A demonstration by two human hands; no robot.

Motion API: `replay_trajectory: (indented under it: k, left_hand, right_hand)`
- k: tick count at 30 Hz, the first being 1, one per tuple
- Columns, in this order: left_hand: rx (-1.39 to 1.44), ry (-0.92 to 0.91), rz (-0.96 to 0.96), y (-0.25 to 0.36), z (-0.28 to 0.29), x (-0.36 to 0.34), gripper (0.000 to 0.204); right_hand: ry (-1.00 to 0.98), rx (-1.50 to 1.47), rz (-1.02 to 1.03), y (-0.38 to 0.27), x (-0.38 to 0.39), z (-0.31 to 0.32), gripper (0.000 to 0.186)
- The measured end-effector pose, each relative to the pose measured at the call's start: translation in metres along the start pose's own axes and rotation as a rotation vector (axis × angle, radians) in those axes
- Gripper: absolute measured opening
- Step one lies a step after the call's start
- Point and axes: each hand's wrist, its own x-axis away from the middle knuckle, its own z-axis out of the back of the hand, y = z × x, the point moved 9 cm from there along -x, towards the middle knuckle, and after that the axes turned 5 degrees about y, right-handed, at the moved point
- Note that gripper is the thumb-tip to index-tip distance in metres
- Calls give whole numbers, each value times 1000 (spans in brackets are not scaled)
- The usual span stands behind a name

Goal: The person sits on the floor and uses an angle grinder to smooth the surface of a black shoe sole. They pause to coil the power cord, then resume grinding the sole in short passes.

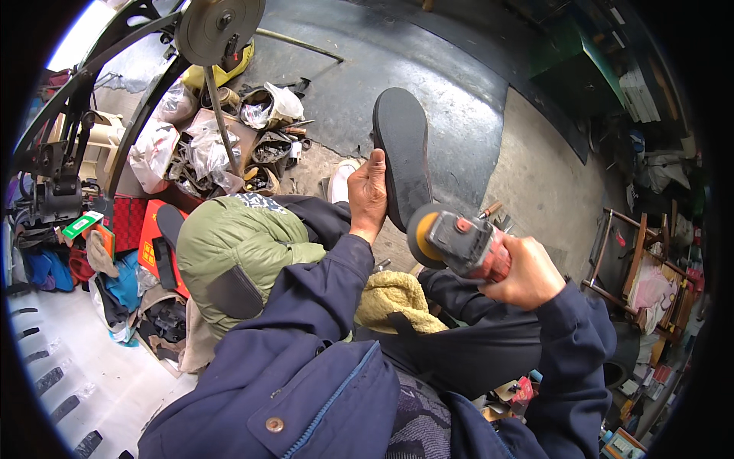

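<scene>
My left hand (pixel 368 196) is closed around the near left side of a black shoe (pixel 403 145), its thumb lying along the edge. The shoe's flat sole faces me and the toe end points away. In my right hand (pixel 527 274) is an angle grinder (pixel 464 241) with a red and dark grey body, gripped at its rear. The grinder's round tan disc (pixel 423 234) meets or nearly meets the near end of the sole; I cannot tell whether it spins. Below the shoe, a fuzzy yellow cloth (pixel 399 301) lies on my lap.
A green quilted garment (pixel 237 256) lies left of my left forearm. Beyond it, bags of scraps (pixel 206 153) crowd the floor beside a black machine with a round wheel (pixel 218 30). A wooden rack (pixel 642 260) stands at right. Dark sheeting (pixel 321 76) covers the far floor.
</scene>
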Motion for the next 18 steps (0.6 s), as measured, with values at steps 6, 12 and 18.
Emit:
replay_trajectory:
  k: [6, 12, 18]
  left_hand:
    - [-12, -8, 12, -7, 0, -1, 64]
    - [-36, -9, 5, -4, 1, -3, 65]
    - [9, 11, -16, -1, -2, -1, 65]
  right_hand:
    - [26, -85, -79, 13, 22, 0, 59]
    - [59, 74, 55, -8, 5, -5, 57]
    - [26, 17, -129, 16, 27, 1, 52]
